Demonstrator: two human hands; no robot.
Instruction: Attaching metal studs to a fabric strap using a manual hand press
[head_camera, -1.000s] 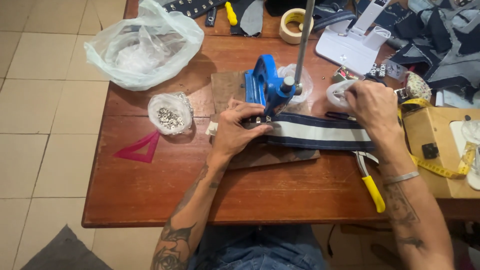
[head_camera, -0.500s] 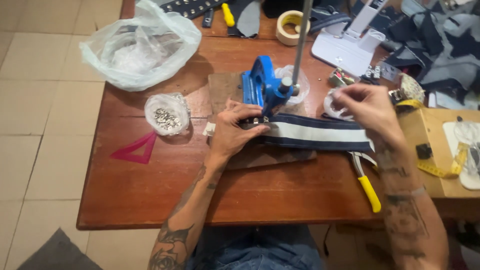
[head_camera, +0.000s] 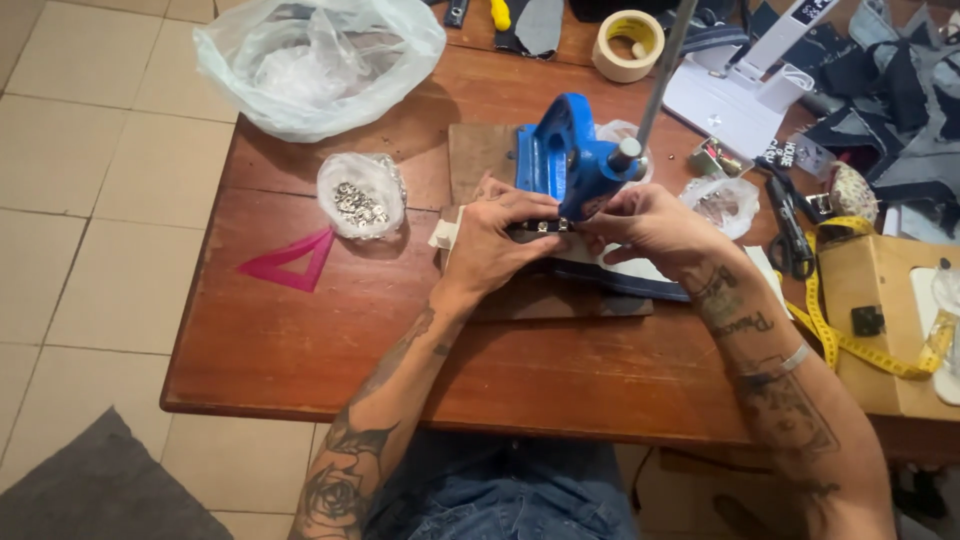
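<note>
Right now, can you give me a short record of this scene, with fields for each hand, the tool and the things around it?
left hand: left hand rests on the strap at the press base
right hand: right hand pinches the strap beside the press
tool: blue hand press on a wooden board
work piece: dark strap with a pale stripe
left side: small bag of metal snaps, pink triangle ruler
right side: yellow measuring tape, scissors
</note>
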